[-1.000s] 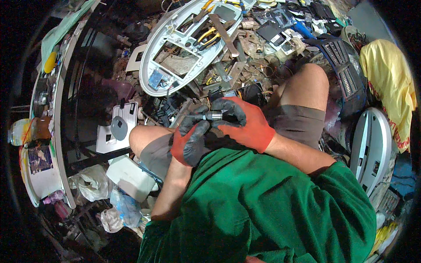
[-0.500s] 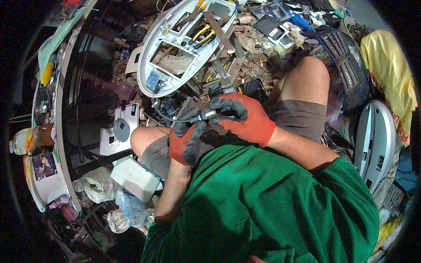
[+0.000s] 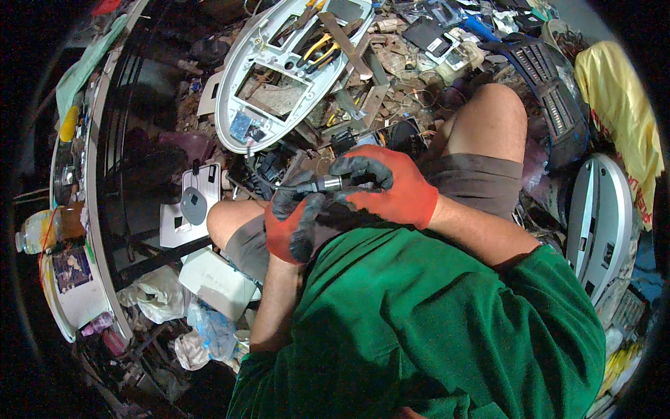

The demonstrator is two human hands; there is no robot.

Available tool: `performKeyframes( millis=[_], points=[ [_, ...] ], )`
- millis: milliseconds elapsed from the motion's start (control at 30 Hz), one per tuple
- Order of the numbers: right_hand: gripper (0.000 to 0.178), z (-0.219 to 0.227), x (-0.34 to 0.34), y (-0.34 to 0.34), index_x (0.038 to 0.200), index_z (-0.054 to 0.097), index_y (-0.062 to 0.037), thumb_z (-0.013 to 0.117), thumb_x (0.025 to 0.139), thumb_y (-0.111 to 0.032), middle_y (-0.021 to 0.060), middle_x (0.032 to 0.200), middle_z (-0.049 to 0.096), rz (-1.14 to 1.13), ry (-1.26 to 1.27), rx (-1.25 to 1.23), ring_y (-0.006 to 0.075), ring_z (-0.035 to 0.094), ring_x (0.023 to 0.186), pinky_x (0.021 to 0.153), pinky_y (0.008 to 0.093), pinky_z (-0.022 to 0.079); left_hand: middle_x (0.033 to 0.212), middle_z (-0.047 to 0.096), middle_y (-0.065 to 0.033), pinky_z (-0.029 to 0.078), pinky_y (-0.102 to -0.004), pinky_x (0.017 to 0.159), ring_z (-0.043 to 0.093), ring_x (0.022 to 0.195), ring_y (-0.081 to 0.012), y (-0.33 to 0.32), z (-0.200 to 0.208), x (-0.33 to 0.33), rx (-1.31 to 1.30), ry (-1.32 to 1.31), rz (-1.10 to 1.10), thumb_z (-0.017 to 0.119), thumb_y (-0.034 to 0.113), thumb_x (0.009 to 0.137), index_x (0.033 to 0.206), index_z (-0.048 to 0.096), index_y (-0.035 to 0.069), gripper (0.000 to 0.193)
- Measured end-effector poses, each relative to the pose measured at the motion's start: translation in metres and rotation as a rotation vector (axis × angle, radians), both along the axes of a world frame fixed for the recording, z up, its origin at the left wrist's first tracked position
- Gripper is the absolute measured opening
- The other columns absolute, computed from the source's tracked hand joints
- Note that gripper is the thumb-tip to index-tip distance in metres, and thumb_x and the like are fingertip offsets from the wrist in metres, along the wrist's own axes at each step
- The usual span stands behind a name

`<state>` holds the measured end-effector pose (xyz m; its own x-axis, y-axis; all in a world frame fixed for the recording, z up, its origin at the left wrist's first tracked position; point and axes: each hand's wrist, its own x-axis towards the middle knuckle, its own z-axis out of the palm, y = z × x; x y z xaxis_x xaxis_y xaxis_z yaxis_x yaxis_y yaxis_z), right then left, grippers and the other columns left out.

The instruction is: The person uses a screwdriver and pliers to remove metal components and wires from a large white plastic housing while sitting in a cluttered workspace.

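Observation:
In front of my lap I hold a black cylindrical connector (image 3: 332, 183) with a shiny metal end and a dark cable running off to the left. My left hand (image 3: 292, 227), in an orange-red glove with black fingers, pinches its black part. The same kind of glove covers my right hand (image 3: 391, 185). Its thumb and forefinger curve above and below the metal end, tips apart, with a gap showing. Part of the connector's back is hidden by the left fingers.
Beyond my hands lies a large oval white plastic housing (image 3: 230, 105) with cutouts, carrying yellow-handled pliers (image 3: 319, 50) and a flat metal bar (image 3: 345, 45). Scrap and electronic parts cover the ground around it. A yellow bag (image 3: 618, 105) and a grey oval housing (image 3: 599, 223) stand at right.
The connector has turned slightly, and its metal end sits a little farther from the right fingers. Both hands stay in nearly the same place; the whole view has shifted slightly.

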<state>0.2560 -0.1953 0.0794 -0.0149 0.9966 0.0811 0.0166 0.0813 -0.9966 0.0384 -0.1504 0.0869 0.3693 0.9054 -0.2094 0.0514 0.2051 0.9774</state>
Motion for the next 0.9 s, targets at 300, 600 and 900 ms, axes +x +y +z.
performKeyframes(
  millis=[300,600,900],
  points=[
    [0.036,-0.012,0.001,0.004,0.120,0.058,-0.0022,0.066,0.086,-0.010,0.0063,0.099,0.067,0.099,0.111,-0.090,0.0114,0.059,0.088,0.081,0.0287,0.049,0.108,0.067,-0.0107,0.050,-0.0288,0.087,0.063,0.097,-0.0163,-0.003,0.009,0.008,0.022,-0.016,0.035,0.069,-0.001,0.082,0.120,0.059,-0.004,0.039],
    [0.041,-0.007,0.003,-0.001,0.125,0.054,-0.0021,0.065,0.086,-0.007,0.0033,0.099,0.062,0.126,0.114,-0.042,0.0090,0.055,0.091,0.082,0.0272,0.047,0.109,0.067,-0.0114,0.052,-0.0302,0.089,0.064,0.098,-0.0178,-0.002,0.010,0.004,0.221,0.155,-0.056,0.066,-0.004,0.081,0.122,0.058,-0.006,0.042],
    [0.051,-0.006,0.001,-0.003,0.124,0.054,-0.0002,0.072,0.081,-0.019,0.0181,0.114,0.062,0.061,-0.181,0.146,0.0275,0.061,0.105,0.093,0.0381,0.048,0.110,0.066,-0.0094,0.048,-0.0316,0.096,0.062,0.104,-0.0158,-0.010,0.002,-0.002,-0.073,-0.040,0.015,0.065,0.002,0.086,0.121,0.057,-0.001,0.036]
  ],
)
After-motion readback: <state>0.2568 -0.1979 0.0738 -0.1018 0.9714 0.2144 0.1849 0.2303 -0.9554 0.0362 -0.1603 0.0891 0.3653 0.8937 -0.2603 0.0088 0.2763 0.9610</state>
